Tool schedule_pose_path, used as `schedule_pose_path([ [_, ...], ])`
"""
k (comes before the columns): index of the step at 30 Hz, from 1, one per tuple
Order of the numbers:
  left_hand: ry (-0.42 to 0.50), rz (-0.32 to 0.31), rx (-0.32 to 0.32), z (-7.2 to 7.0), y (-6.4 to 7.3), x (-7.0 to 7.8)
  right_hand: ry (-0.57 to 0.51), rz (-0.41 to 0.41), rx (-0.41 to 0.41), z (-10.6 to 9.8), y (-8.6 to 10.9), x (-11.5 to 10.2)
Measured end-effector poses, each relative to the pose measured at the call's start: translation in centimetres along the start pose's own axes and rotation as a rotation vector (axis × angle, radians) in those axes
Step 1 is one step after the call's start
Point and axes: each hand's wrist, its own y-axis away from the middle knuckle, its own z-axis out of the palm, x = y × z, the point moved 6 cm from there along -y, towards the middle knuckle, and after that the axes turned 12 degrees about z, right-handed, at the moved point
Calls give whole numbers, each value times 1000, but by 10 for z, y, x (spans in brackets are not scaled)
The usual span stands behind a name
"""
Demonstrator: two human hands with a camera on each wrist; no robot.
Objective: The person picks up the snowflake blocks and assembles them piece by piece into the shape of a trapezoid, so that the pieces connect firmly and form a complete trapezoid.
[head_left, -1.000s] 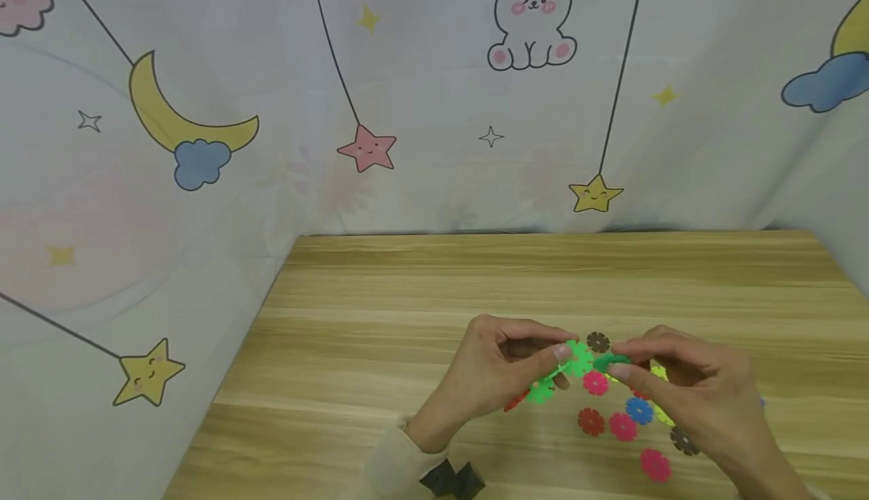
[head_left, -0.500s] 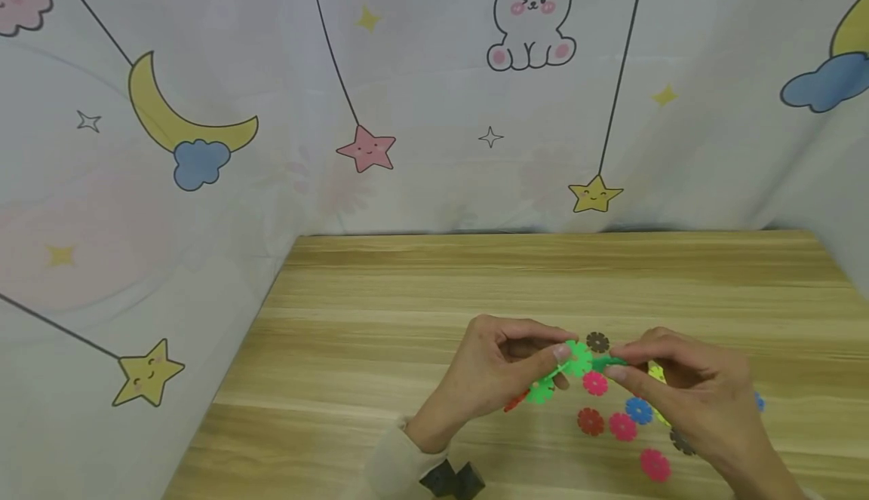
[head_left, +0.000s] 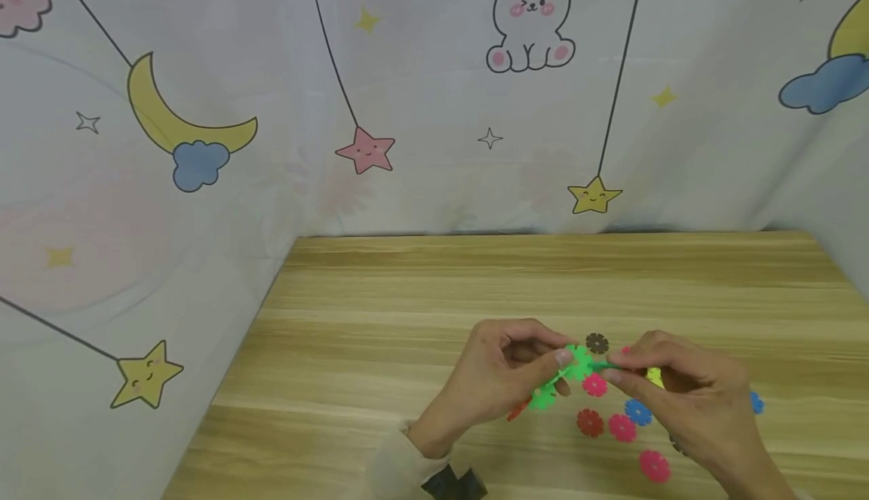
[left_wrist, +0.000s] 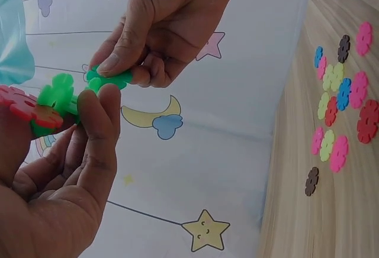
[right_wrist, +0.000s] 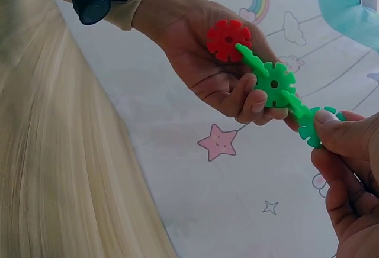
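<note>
My left hand point(head_left: 492, 368) pinches a short chain of slotted plastic snowflake discs. In the right wrist view a red disc point(right_wrist: 229, 40) forms one end, with bright green discs point(right_wrist: 274, 84) slotted in line after it, some edge-on. My right hand point(head_left: 692, 394) pinches a darker green disc point(right_wrist: 309, 129) between thumb and index finger. That disc meets the free end of the chain and looks edge-on in the head view. Both hands are raised over the table, fingertips close together. Part of the chain is hidden behind the left fingers in the head view.
Loose discs lie on the wooden table point(head_left: 380, 296) below and beyond the hands, among them a brown disc point(head_left: 597, 343), a red disc point(head_left: 590, 422), a blue disc point(head_left: 638, 412) and a pink disc point(head_left: 655, 466). A printed cloth point(head_left: 441, 93) hangs behind the table.
The darker green disc in my right hand has tilted until it shows edge-on against the chain, and the right fingers have come slightly closer to the left. The left hand keeps its grip.
</note>
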Motion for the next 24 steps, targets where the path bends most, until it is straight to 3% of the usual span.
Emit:
schedule_pose_path([
  [7, 3, -14, 9, 5, 1, 1, -1, -11, -15, 1, 2, 0],
  [16, 46, 16, -9, 7, 1, 0, 23, -17, 17, 4, 4, 0],
  [24, -3, -67, 4, -3, 0, -2, 204, 125, 82, -1, 9, 7],
])
